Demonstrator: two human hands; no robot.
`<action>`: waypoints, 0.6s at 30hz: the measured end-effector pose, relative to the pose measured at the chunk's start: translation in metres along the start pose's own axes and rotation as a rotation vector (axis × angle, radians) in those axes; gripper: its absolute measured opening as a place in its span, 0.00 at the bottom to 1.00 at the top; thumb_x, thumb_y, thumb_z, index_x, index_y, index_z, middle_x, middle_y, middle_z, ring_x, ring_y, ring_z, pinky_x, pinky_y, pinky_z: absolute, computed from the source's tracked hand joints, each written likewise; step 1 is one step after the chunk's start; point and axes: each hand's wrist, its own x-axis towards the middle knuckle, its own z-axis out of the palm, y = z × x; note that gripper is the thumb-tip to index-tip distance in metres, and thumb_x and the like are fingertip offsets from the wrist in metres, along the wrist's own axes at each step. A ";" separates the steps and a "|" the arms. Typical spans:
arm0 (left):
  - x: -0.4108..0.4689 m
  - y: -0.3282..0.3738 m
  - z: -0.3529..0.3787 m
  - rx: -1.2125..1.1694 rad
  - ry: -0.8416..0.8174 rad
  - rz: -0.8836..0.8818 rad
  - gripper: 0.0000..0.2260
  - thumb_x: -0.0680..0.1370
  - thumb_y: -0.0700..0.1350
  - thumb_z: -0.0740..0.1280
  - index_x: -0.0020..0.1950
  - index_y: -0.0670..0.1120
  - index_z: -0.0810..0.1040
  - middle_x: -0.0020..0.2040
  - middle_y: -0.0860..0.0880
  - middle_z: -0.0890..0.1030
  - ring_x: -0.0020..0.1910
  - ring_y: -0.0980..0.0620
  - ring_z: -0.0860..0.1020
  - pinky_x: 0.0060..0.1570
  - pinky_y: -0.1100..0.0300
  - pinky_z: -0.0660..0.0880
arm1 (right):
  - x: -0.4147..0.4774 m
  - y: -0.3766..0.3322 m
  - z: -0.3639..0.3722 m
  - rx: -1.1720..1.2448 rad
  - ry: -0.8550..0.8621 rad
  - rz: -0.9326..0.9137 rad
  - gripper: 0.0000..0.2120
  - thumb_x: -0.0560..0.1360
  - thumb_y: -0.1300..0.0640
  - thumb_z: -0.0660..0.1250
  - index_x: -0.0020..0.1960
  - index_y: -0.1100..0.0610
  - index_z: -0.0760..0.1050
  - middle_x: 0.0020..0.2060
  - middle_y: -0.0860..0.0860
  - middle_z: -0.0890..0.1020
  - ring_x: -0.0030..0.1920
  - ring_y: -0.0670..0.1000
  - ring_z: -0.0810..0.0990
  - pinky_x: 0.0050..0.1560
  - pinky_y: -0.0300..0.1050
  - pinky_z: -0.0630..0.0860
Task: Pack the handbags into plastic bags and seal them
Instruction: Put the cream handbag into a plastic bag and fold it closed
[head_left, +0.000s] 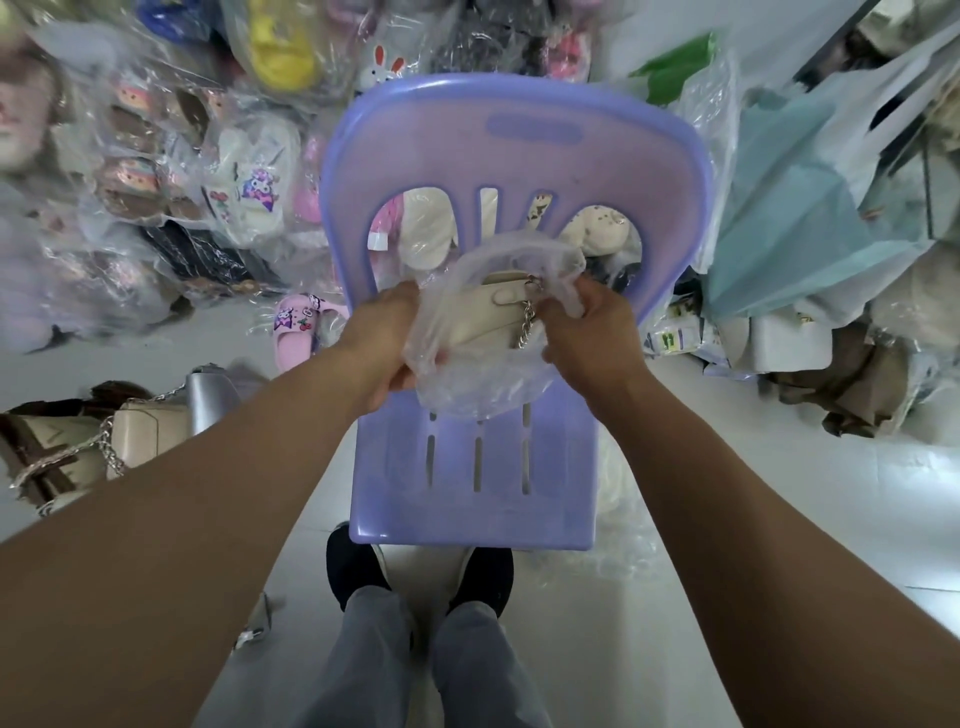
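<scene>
- Cluttered stockroom floor (675, 597), pale tiles; heaps of plastic-wrapped slippers (244, 192) fill the far side, teal bag (795, 208) at far right.
- Head view: lilac plastic chair (514, 156) straight ahead, its seat facing the person, backrest away.
- Cream handbag (483, 317) with metal chain (525, 325) sits half inside a clear plastic bag (467, 374), held above the back edge of the chair seat, in front of the backrest slots.
- Left hand (387, 343) curled, pinching the plastic bag's left edge.
- Right hand (584, 332) curled, pinching the bag mouth by the chain.
- More handbags (145, 426), cream and silver with chains, lie on the floor by the left edge of view.
- Person's grey trouser legs (431, 665) and dark shoes sit below the chair's near edge.
</scene>
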 end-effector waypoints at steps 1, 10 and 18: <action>0.002 -0.003 -0.001 0.121 0.071 0.039 0.12 0.83 0.50 0.58 0.54 0.47 0.79 0.41 0.47 0.82 0.33 0.48 0.81 0.29 0.60 0.76 | 0.003 -0.001 -0.002 0.007 0.018 0.023 0.09 0.80 0.55 0.65 0.58 0.53 0.80 0.37 0.48 0.82 0.31 0.49 0.82 0.35 0.43 0.78; 0.000 -0.045 -0.005 0.907 -0.181 0.719 0.53 0.67 0.48 0.79 0.80 0.56 0.46 0.81 0.45 0.48 0.80 0.46 0.47 0.76 0.52 0.53 | 0.006 -0.019 -0.013 0.064 0.050 0.129 0.22 0.82 0.56 0.50 0.75 0.52 0.66 0.46 0.54 0.82 0.34 0.63 0.86 0.28 0.47 0.77; 0.003 -0.009 0.006 -0.009 0.091 0.581 0.07 0.69 0.42 0.73 0.44 0.52 0.82 0.41 0.57 0.85 0.42 0.58 0.81 0.47 0.64 0.77 | 0.019 -0.014 -0.047 0.002 0.408 -0.124 0.12 0.70 0.58 0.60 0.52 0.48 0.64 0.30 0.47 0.82 0.33 0.57 0.84 0.40 0.54 0.81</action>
